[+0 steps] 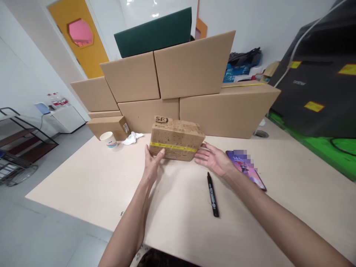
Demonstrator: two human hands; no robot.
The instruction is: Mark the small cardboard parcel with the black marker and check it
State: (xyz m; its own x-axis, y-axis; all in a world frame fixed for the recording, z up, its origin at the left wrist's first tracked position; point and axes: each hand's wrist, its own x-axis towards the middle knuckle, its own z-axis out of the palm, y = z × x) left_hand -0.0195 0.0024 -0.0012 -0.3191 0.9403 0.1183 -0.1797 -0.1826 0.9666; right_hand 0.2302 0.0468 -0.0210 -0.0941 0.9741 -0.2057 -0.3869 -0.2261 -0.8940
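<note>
resting on the pale table [83, 178], the small printed parcel [175, 138] with a yellow tape band sits just in front of the wall of stacked cardboard boxes [191, 70]. the left hand [152, 163] presses flat against the parcel's left end, fingers extended, not curled around anything. the right hand [213, 158] lies open at the parcel's right end, fingertips at or just short of its lower corner; contact there cannot be told. a black marker [213, 194] lies near the parcel's right front, below the right hand. a phone [247, 168] lies right of that hand. left of the parcel stand a paper cup [108, 139] and a crumpled white tissue [132, 138].
</note>
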